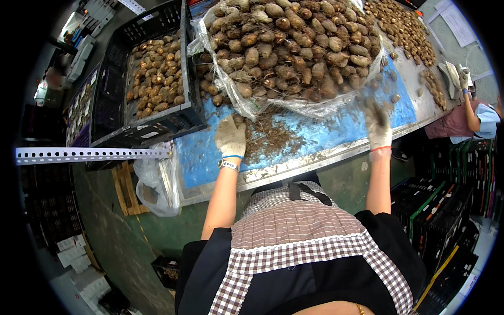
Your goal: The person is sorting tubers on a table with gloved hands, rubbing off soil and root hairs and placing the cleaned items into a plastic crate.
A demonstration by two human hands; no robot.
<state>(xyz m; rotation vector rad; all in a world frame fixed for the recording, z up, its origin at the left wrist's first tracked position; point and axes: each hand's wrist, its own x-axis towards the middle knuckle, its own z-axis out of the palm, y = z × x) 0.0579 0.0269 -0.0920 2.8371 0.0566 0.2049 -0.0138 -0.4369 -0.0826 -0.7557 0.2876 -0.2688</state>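
Observation:
A heap of brown, hairy taro corms (pixel 294 50) lies on a clear plastic sheet (pixel 310 107) spread over the worktable. My left hand (pixel 230 137), in a soiled cream glove, is at the near left edge of the heap. Its fingers are curled round a brown lump that looks like a taro corm (pixel 239 120). Just right of it, loose root fibres and dirt (pixel 270 137) cover the blue table cover (pixel 336 131). My right hand (pixel 378 122), gloved too, is by the heap's right edge; motion smears its fingers, so what they hold cannot be told.
A black crate (pixel 152 123) with cleaner corms (pixel 156 73) stands left of the heap. More corms (pixel 404 29) cover the table's far right, where a co-worker's gloved hand (pixel 464 80) shows. A perforated metal bar (pixel 94 155) juts out at left. Stacked crates (pixel 436 210) stand at right.

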